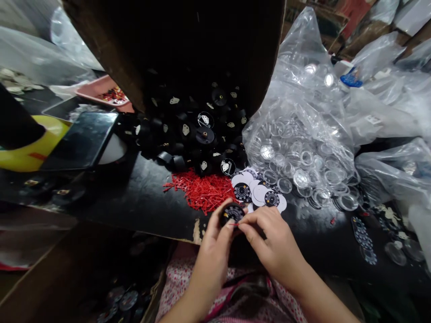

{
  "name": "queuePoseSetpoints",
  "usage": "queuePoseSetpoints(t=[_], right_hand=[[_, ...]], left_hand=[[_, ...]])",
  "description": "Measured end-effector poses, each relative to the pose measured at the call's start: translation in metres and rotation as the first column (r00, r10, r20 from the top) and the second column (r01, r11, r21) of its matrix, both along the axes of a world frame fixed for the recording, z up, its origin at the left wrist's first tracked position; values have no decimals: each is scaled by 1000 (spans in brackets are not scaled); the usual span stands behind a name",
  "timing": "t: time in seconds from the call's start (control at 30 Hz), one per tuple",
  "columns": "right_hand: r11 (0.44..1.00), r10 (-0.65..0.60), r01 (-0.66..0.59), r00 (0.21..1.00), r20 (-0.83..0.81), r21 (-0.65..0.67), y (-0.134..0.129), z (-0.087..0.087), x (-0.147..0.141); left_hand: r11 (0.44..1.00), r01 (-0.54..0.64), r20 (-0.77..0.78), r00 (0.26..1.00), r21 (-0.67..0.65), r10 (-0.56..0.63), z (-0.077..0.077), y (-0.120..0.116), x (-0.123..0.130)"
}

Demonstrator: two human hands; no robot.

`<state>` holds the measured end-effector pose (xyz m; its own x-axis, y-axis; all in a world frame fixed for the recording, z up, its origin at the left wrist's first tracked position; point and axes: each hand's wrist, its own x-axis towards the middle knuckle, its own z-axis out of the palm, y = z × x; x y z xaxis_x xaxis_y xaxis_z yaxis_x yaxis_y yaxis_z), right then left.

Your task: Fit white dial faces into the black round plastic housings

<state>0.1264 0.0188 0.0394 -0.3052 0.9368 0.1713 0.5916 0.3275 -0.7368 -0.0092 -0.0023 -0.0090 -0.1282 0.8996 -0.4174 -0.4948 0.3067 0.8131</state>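
Note:
My left hand (214, 240) is closed round a small black dial unit (232, 211), tilted so that its printed face shows. At the near edge of that face, my right hand (274, 233) pinches a thin red pointer (235, 224) between thumb and forefinger. The left thumb is close to the pointer; whether it touches it I cannot tell. Just beyond my hands lies a heap of red pointers (207, 190). To its right are loose printed dial discs (260, 194), some white side up, some black side up.
A cardboard box (112, 63) lies open toward me, black round housings (205, 134) spilling out. At right, a plastic bag (299, 85) spills clear round covers (306, 157). A phone (84, 139) leans at left, near a pink tray (96, 87). Stacked dials (362, 237) lie at right.

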Motion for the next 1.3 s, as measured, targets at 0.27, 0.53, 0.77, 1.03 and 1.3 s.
queuePoseSetpoints(t=[0.27, 0.53, 0.77, 1.03, 1.3], right_hand=[[1000, 3, -3, 988, 153, 5, 0, 5, 0], [997, -6, 15, 993, 122, -72, -4, 12, 1], [994, -34, 47, 991, 131, -98, -15, 7, -5], [995, -46, 59, 988, 148, -85, -11, 6, -1], [972, 40, -117, 939, 342, 206, 0, 0, 7]], left_hand=[[984, 152, -76, 986, 89, -145, 0, -2, 0], [973, 172, -208, 968, 153, -138, 11, -5, -7], [978, 162, -352, 930, 133, -107, 15, -12, -10], [952, 301, -87, 951, 62, -295, 9, -4, -14], [952, 306, 90, 949, -28, -302, -1, -11, -9]])
